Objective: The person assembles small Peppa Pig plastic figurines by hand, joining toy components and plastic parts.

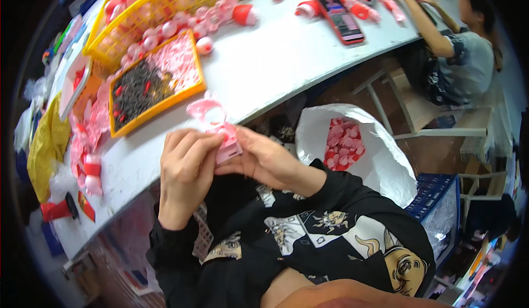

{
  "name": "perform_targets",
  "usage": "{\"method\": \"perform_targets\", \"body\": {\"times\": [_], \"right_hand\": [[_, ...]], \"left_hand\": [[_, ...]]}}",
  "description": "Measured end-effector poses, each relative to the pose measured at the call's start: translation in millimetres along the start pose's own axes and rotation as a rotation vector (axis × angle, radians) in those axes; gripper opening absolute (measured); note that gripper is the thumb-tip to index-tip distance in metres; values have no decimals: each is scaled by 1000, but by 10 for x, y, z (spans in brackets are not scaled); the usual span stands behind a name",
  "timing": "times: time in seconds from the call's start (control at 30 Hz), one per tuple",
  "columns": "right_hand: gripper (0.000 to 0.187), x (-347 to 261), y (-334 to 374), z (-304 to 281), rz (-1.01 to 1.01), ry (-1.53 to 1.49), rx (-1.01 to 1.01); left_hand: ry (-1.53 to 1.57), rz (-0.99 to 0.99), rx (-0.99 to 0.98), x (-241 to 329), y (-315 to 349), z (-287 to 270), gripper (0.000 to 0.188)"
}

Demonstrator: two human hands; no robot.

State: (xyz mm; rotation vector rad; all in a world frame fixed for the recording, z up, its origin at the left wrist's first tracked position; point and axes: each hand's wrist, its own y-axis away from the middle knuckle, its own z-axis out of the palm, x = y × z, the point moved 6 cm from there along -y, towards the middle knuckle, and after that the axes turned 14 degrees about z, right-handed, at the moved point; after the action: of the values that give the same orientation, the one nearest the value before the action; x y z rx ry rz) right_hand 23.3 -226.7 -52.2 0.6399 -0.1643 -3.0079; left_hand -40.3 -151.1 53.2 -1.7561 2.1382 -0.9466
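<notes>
Mid-frame, the left hand (187, 156) and right hand (267, 156) pinch a pink piece (227, 152) between their fingertips. Right of them stands a white sack (388, 162) of pink parts (344, 142); left, a yellow tray (158, 109) lies on the white table (253, 60). Toward the top, a phone (339, 19) shows writing too small to read; upper right, a person (465, 60).
</notes>
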Motion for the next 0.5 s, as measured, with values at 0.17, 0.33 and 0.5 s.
{"method": "perform_targets", "body": {"times": [0.17, 0.33, 0.5], "right_hand": [[45, -50, -4, 21, -40, 21, 48], [45, -62, -48, 70, -46, 15, 62], [45, -40, -17, 30, -66, 53, 67]], "left_hand": [[-132, 46, -15, 93, -48, -80, 24], [12, -31, 13, -103, 102, -9, 26], [-26, 58, 0, -62, 94, 43, 22]]}}
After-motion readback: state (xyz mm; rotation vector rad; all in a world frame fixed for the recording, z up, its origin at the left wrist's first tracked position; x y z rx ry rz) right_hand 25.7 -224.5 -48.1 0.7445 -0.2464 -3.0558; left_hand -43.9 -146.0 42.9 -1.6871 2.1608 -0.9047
